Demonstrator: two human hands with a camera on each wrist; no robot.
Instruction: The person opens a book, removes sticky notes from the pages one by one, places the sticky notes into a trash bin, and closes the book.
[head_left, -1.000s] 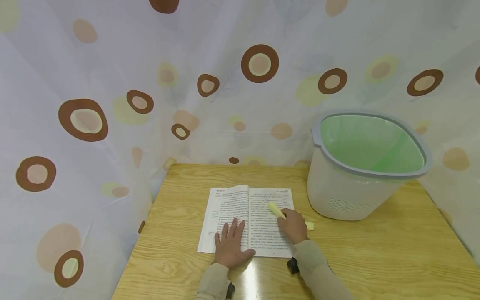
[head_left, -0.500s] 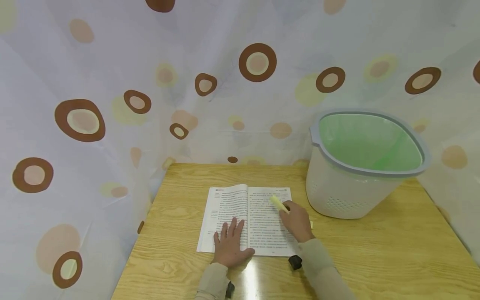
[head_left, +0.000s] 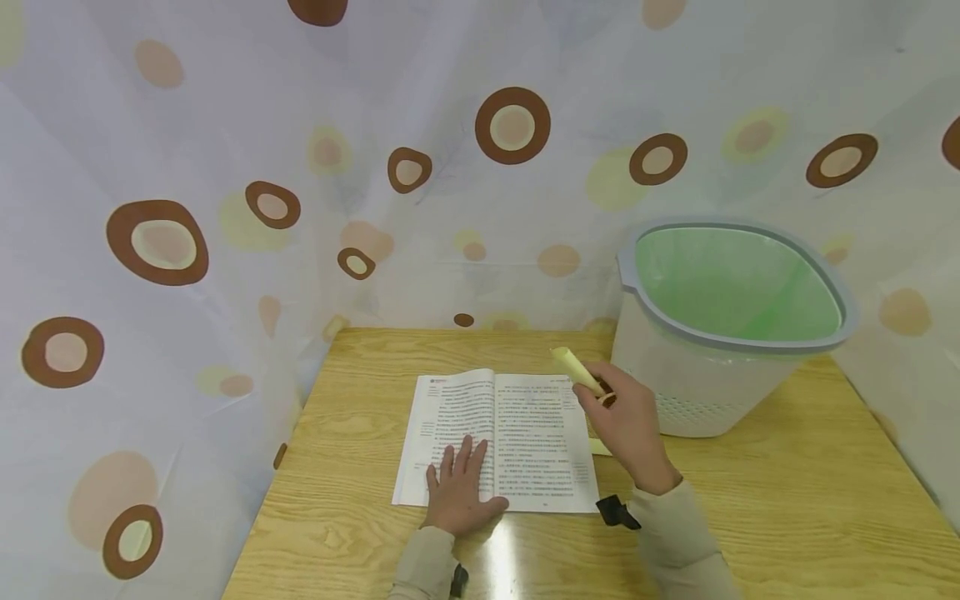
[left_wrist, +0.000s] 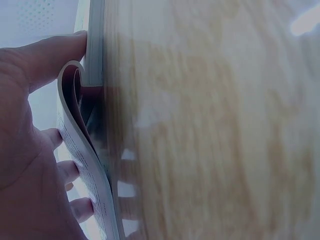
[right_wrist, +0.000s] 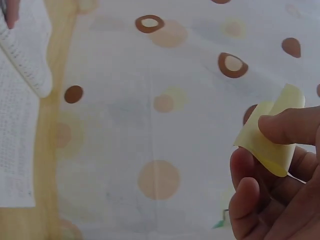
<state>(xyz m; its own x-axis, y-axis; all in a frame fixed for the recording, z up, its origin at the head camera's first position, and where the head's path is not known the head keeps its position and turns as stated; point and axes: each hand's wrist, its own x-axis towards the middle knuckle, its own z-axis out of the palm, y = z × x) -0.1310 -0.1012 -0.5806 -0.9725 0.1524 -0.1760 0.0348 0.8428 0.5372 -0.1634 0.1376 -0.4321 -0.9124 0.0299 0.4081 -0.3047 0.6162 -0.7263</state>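
Observation:
An open book (head_left: 528, 454) of printed pages lies flat on the wooden table. Spread across its left page, my left hand (head_left: 459, 502) rests with fingers apart and the thumb near the spine's lower end. In the left wrist view the book's left half (left_wrist: 92, 160) bulges up beside that thumb. My right hand (head_left: 628, 425) is raised above the book's right edge, pinching a curled yellow sticky note (right_wrist: 272, 137) between thumb and fingers. Another yellow strip (head_left: 599, 447) shows at the book's right edge, partly hidden by the right hand.
To the right at the back stands a large white basket (head_left: 675, 367) with a grey rim and green inside. A spotted curtain (head_left: 450, 208) hangs behind and beside the wooden table (head_left: 787, 483).
My right hand has lifted off the right page, moving up and to the right with the yellow sticky note. The left hand has stayed in place on the left page.

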